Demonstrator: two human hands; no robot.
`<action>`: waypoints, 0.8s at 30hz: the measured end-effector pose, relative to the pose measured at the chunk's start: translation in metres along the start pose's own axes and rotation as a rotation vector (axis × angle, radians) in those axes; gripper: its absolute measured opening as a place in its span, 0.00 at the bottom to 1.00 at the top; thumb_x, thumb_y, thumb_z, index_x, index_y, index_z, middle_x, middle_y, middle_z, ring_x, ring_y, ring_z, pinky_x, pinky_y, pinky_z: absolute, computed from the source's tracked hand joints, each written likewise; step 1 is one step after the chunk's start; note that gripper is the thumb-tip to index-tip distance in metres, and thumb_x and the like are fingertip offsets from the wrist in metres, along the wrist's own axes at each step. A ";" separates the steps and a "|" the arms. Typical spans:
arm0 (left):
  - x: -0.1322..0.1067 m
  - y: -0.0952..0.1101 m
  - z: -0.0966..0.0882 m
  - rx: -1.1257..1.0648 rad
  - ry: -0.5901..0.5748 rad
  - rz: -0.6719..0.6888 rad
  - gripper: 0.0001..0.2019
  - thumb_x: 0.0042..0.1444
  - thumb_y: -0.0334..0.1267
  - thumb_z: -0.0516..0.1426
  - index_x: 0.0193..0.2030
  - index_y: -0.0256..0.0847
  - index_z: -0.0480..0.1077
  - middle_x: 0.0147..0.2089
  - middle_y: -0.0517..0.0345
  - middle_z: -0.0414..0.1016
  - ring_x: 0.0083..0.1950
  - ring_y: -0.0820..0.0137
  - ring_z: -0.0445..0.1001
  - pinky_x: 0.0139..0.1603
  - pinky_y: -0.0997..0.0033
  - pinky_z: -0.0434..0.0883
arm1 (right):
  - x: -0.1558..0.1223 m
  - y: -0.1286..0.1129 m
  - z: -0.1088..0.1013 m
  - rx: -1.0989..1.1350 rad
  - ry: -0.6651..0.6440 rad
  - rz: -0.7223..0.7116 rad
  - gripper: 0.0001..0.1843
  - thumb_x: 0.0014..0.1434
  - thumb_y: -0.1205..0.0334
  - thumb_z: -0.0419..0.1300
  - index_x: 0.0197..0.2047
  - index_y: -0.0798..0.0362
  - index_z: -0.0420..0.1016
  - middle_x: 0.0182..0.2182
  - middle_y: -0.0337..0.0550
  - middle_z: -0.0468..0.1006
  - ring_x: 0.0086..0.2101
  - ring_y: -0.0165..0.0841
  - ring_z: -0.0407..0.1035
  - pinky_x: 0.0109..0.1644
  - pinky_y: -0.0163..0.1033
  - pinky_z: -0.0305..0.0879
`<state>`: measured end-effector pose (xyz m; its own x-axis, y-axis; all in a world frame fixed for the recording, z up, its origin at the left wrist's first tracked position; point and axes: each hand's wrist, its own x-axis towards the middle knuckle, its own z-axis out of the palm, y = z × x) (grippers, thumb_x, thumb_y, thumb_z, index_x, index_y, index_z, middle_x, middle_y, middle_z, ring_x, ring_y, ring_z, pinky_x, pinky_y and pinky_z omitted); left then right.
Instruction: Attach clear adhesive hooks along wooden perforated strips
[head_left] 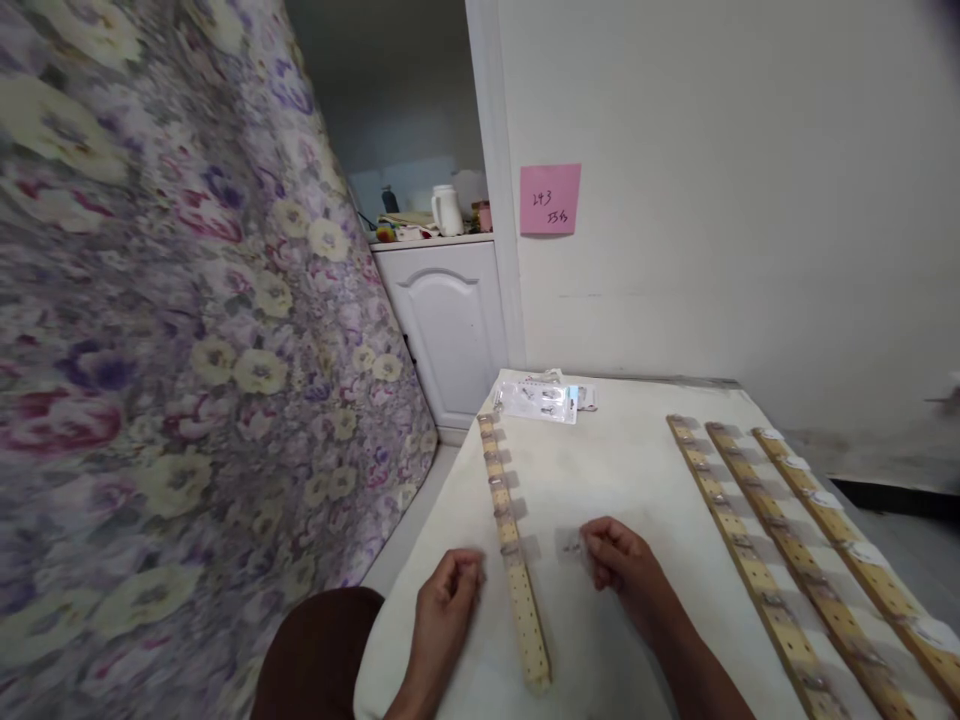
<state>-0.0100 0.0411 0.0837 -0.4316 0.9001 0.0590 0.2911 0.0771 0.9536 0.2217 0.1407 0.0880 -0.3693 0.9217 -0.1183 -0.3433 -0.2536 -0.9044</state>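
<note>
While the right hand (619,562) pinched a tiny clip (572,547) and the left hand (450,588) curled shut, the clip could slip.

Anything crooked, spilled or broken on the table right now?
Nothing stands out. The perforated strip lies flat between the left hand and right hand; three more strips lie side by side at the right, and the clear packets sit at the far edge of the table.

Tiny, indistinct piece (571,547) at the right hand (622,565) fingertips
</note>
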 end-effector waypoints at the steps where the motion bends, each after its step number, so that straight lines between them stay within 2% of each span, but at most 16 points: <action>1: -0.004 0.000 0.001 -0.028 -0.002 -0.009 0.14 0.56 0.49 0.55 0.36 0.40 0.70 0.27 0.64 0.68 0.27 0.73 0.63 0.28 0.77 0.61 | -0.001 0.002 0.004 -0.028 -0.031 0.014 0.17 0.44 0.50 0.68 0.30 0.54 0.73 0.17 0.31 0.65 0.17 0.24 0.57 0.22 0.32 0.58; 7: -0.031 0.008 0.011 -0.184 -0.021 -0.088 0.14 0.56 0.50 0.55 0.37 0.40 0.69 0.26 0.64 0.68 0.24 0.76 0.62 0.26 0.78 0.60 | -0.006 0.013 0.018 -0.101 -0.121 -0.039 0.15 0.44 0.51 0.68 0.28 0.53 0.73 0.18 0.34 0.71 0.21 0.28 0.66 0.28 0.35 0.64; 10: -0.040 0.017 0.022 -0.266 -0.132 -0.085 0.15 0.58 0.50 0.55 0.41 0.40 0.68 0.27 0.64 0.69 0.23 0.78 0.64 0.26 0.77 0.61 | -0.008 0.012 0.018 -0.109 -0.165 -0.076 0.12 0.46 0.54 0.68 0.29 0.53 0.73 0.20 0.35 0.73 0.23 0.29 0.67 0.30 0.36 0.64; 12: -0.042 0.023 0.031 -0.310 -0.218 -0.102 0.18 0.58 0.51 0.54 0.48 0.40 0.65 0.29 0.62 0.71 0.22 0.77 0.66 0.24 0.77 0.61 | -0.009 0.008 0.017 -0.127 -0.176 -0.093 0.10 0.47 0.57 0.67 0.29 0.52 0.73 0.21 0.34 0.72 0.24 0.28 0.67 0.31 0.35 0.64; 15: -0.039 0.031 0.046 -0.360 -0.273 -0.162 0.24 0.57 0.54 0.53 0.53 0.40 0.61 0.33 0.59 0.73 0.21 0.75 0.68 0.20 0.76 0.62 | -0.009 0.004 0.015 -0.168 -0.199 -0.120 0.08 0.49 0.58 0.66 0.30 0.52 0.73 0.24 0.35 0.72 0.26 0.29 0.67 0.33 0.36 0.65; 18: -0.036 0.037 0.054 -0.411 -0.277 -0.204 0.26 0.54 0.57 0.55 0.52 0.40 0.62 0.34 0.58 0.73 0.20 0.75 0.69 0.19 0.75 0.63 | -0.009 0.004 0.015 -0.193 -0.237 -0.145 0.08 0.50 0.57 0.66 0.29 0.52 0.73 0.29 0.36 0.72 0.29 0.30 0.68 0.34 0.36 0.66; 21: -0.036 0.040 0.055 -0.414 -0.261 -0.225 0.26 0.53 0.57 0.55 0.51 0.41 0.63 0.35 0.59 0.73 0.20 0.76 0.68 0.19 0.75 0.62 | -0.009 0.009 0.017 -0.155 -0.276 -0.147 0.11 0.48 0.56 0.68 0.29 0.53 0.73 0.31 0.38 0.73 0.30 0.29 0.69 0.35 0.36 0.67; 24: -0.038 0.043 0.051 -0.281 -0.166 -0.131 0.21 0.54 0.53 0.57 0.48 0.41 0.66 0.28 0.64 0.70 0.22 0.76 0.66 0.23 0.76 0.62 | -0.008 0.017 0.020 -0.082 -0.291 -0.045 0.14 0.49 0.53 0.68 0.31 0.54 0.71 0.26 0.38 0.74 0.26 0.28 0.69 0.31 0.35 0.68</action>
<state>0.0624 0.0316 0.1078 -0.2982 0.9497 -0.0958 -0.0141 0.0959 0.9953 0.2016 0.1233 0.0813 -0.5915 0.8056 0.0347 -0.2987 -0.1789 -0.9374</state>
